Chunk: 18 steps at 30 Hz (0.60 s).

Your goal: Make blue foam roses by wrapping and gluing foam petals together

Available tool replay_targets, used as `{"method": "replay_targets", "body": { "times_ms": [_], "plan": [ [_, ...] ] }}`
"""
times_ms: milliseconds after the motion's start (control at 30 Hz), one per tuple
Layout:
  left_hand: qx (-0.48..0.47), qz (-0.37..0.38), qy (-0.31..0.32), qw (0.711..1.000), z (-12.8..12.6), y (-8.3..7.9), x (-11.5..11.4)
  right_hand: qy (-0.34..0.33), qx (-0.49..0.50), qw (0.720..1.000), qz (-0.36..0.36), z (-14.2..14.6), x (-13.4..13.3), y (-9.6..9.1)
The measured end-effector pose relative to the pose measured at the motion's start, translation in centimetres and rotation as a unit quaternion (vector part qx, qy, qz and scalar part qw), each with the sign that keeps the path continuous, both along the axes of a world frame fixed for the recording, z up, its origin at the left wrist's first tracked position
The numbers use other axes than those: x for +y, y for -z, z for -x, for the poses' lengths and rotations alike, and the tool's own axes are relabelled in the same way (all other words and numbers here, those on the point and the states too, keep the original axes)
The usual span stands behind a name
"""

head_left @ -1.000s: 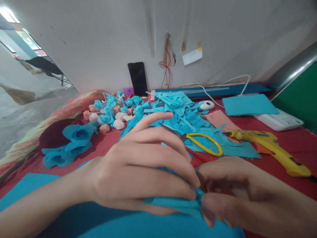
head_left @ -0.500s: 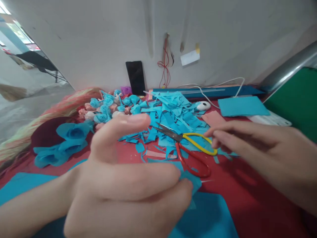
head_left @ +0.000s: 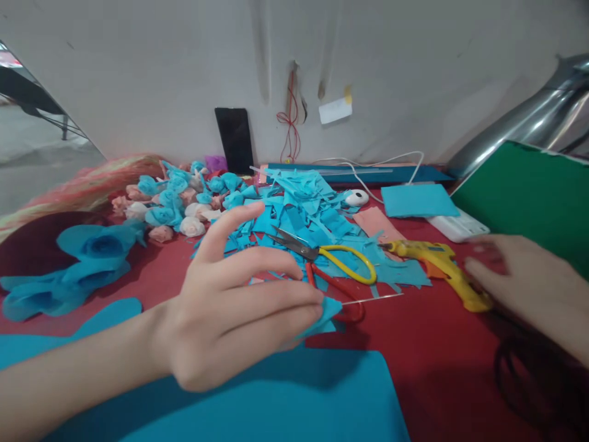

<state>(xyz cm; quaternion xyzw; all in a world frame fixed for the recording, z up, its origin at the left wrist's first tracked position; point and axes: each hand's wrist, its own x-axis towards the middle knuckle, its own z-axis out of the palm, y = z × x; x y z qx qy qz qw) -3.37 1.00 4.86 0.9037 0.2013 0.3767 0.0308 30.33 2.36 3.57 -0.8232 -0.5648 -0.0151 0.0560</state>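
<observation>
My left hand [head_left: 248, 307] is in the middle, its lower fingers closed on a small blue paper piece [head_left: 326, 314]. Its index finger is raised. A thin pale strand [head_left: 375, 299] runs rightward from the paper, passing over the red handle of the scissors [head_left: 347, 264]. These lie with blades apart on blue scraps, one handle yellow. On the right, my right hand [head_left: 519, 276], slightly blurred, hovers beside the grip of a yellow glue gun [head_left: 432, 258], fingers apart and holding nothing visible. The glue gun lies on the red tabletop, its nozzle pointing left.
Behind the scissors is a heap of blue paper scraps [head_left: 317, 209]. Paper roses [head_left: 172, 205] and larger blue flowers [head_left: 101, 245] sit left. A blue sheet [head_left: 276, 399] lies in front. A phone [head_left: 234, 141] leans on the wall; a dark cord [head_left: 510, 374] coils right.
My left hand has drawn back from the camera with the blue paper. My right hand has moved right, away from the scissors, and the glue gun now shows. The view has shifted slightly right.
</observation>
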Motion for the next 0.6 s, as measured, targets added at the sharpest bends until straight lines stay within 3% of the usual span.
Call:
{"method": "replay_targets", "body": {
  "times_ms": [133, 233, 400, 600],
  "plan": [
    [0.049, -0.137, -0.003, 0.989, -0.3, -0.4, 0.7, -0.015, 0.034, 0.992, 0.121, -2.3, 0.8, 2.7],
    [0.066, -0.125, -0.048, 0.989, -0.6, -0.8, 0.6, -0.028, 0.036, 0.988, 0.149, -3.2, 1.0, 4.0],
    [0.061, -0.082, -0.047, 0.994, -0.6, -1.3, 0.1, -0.030, 0.030, 0.993, 0.112, -3.2, 1.2, 3.8],
    [0.034, -0.094, -0.025, 0.995, -0.2, -1.3, 0.5, 0.001, -0.047, 0.999, 0.004, -4.5, 0.2, 3.4]
  ]
}}
